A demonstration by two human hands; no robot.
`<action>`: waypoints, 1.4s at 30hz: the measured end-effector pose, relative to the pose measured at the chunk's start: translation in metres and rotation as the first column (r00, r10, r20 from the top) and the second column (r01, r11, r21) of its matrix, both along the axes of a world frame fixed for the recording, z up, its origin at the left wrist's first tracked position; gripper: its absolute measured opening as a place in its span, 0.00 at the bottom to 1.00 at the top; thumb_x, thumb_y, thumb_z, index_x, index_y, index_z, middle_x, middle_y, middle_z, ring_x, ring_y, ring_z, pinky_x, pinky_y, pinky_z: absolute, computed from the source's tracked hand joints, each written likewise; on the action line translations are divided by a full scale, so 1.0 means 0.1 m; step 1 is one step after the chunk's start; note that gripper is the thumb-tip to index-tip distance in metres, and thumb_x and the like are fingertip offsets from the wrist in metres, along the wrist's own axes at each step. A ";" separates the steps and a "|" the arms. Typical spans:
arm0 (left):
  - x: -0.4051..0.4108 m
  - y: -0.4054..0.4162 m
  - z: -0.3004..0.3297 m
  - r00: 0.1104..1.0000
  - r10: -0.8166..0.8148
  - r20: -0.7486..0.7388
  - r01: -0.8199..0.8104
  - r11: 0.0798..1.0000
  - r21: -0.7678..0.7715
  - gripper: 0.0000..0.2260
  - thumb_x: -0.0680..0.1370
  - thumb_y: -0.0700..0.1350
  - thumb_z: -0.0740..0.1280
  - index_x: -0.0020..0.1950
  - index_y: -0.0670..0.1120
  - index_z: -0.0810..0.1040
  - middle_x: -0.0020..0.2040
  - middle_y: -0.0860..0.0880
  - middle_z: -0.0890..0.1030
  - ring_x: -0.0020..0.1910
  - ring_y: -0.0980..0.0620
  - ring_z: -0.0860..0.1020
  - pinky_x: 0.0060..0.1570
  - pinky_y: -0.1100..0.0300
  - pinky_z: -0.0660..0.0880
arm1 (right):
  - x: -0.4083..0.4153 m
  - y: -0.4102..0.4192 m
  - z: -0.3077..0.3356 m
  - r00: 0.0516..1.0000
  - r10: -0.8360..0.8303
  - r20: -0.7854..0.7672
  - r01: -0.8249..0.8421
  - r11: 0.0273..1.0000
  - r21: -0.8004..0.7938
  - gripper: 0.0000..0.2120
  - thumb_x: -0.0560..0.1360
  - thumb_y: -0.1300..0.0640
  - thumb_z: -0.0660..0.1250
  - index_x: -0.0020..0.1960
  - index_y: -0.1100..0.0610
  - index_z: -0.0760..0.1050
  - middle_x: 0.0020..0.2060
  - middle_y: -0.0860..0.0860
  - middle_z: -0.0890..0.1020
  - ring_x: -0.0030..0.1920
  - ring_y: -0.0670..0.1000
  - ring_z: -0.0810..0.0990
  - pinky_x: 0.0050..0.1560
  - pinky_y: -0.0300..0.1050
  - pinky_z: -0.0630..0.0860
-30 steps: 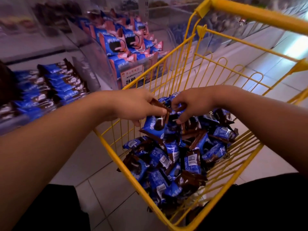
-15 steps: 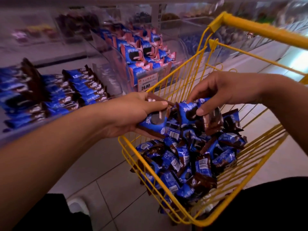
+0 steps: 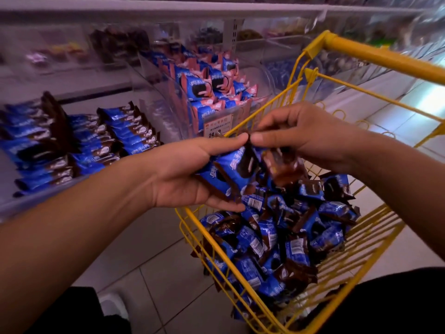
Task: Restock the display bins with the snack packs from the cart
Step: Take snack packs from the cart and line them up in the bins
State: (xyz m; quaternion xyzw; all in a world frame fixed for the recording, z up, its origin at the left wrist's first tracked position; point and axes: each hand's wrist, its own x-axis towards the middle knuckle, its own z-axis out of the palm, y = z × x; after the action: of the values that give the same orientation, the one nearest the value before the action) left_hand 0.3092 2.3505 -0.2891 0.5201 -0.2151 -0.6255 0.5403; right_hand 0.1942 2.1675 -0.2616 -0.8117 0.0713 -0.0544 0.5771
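Note:
My left hand (image 3: 192, 174) grips a small stack of blue-and-brown snack packs (image 3: 234, 168) above the near left corner of the yellow wire cart (image 3: 375, 239). Beside it, my right hand (image 3: 298, 136) pinches the top edge of a pack (image 3: 281, 165) that lies against that stack. The two thumbs almost touch. Several more of the same packs (image 3: 284, 242) are heaped in the cart below. To the left, a clear display bin (image 3: 79, 141) holds rows of the same blue-and-brown packs.
A second clear bin (image 3: 212, 90) behind holds blue-and-pink packs, with a price tag (image 3: 216, 125) on its front. The cart's yellow handle (image 3: 385, 59) runs along the upper right. Tiled floor (image 3: 154, 251) lies between the shelf and the cart.
Both hands have risen out of the cart with packs. The right hand has brought a pack up against the stack in the left hand. The view has tilted up toward the shelf.

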 end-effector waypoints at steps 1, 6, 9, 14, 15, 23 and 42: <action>0.01 0.01 0.01 1.000 0.013 -0.025 -0.013 1.000 -0.022 0.17 0.73 0.53 0.69 0.56 0.45 0.84 0.56 0.41 0.84 0.52 0.42 0.84 0.54 0.40 0.79 | 0.01 -0.01 0.01 0.998 -0.058 -0.009 0.059 0.996 0.064 0.08 0.63 0.49 0.77 0.36 0.53 0.84 0.32 0.51 0.83 0.30 0.46 0.80 0.31 0.38 0.77; 0.06 0.07 0.02 0.984 0.098 -0.149 -0.113 0.989 -0.093 0.17 0.75 0.48 0.68 0.62 0.43 0.80 0.60 0.40 0.82 0.57 0.39 0.82 0.50 0.34 0.78 | 0.01 -0.06 0.07 0.988 -0.076 -0.138 0.132 0.877 0.462 0.07 0.70 0.54 0.71 0.45 0.54 0.85 0.46 0.55 0.86 0.41 0.47 0.86 0.39 0.42 0.84; 0.06 0.09 0.02 0.980 0.087 -0.177 -0.114 0.982 -0.152 0.18 0.76 0.49 0.66 0.63 0.45 0.80 0.60 0.41 0.82 0.57 0.39 0.82 0.50 0.34 0.77 | 0.01 -0.02 0.10 0.980 -0.084 -0.178 0.177 0.768 0.615 0.11 0.69 0.60 0.70 0.50 0.59 0.84 0.52 0.58 0.85 0.47 0.53 0.87 0.39 0.47 0.84; 0.04 0.11 0.05 0.969 0.168 -0.182 -0.209 0.948 -0.238 0.15 0.75 0.48 0.66 0.58 0.43 0.83 0.56 0.40 0.84 0.52 0.38 0.84 0.44 0.39 0.80 | 0.07 0.17 0.05 0.949 -0.227 -0.221 0.314 0.752 0.580 0.20 0.65 0.53 0.75 0.56 0.55 0.81 0.46 0.54 0.86 0.40 0.51 0.86 0.37 0.45 0.83; 0.04 0.11 0.07 0.964 0.197 -0.178 -0.238 0.938 -0.251 0.16 0.74 0.47 0.67 0.59 0.42 0.82 0.56 0.40 0.84 0.52 0.39 0.84 0.44 0.41 0.81 | 0.08 0.21 0.03 0.941 -0.255 -0.221 0.336 0.761 0.554 0.20 0.66 0.51 0.75 0.57 0.53 0.81 0.43 0.53 0.85 0.37 0.49 0.84 0.34 0.41 0.81; 0.13 0.18 0.06 0.936 0.351 -0.020 -0.338 0.884 -0.323 0.24 0.69 0.44 0.75 0.64 0.43 0.78 0.59 0.42 0.83 0.56 0.45 0.83 0.46 0.54 0.81 | 0.15 0.44 -0.06 0.939 -0.338 -0.063 0.344 0.917 0.204 0.22 0.69 0.38 0.73 0.48 0.56 0.85 0.34 0.50 0.83 0.32 0.45 0.78 0.38 0.42 0.72; 0.16 0.56 0.21 0.965 0.107 0.238 -0.048 0.969 -0.243 0.30 0.68 0.34 0.72 0.69 0.41 0.71 0.60 0.38 0.80 0.56 0.41 0.80 0.59 0.42 0.74 | 0.22 0.55 0.17 0.884 0.468 -0.003 -0.465 0.876 -0.132 0.37 0.63 0.62 0.79 0.69 0.57 0.70 0.62 0.47 0.82 0.62 0.44 0.79 0.59 0.36 0.75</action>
State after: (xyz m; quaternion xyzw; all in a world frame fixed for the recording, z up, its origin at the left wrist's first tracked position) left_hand 0.3252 2.4065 -0.2683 0.5351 -0.3329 -0.5036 0.5909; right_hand 0.2160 2.2220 -0.2445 -0.8395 -0.1382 0.0701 0.5207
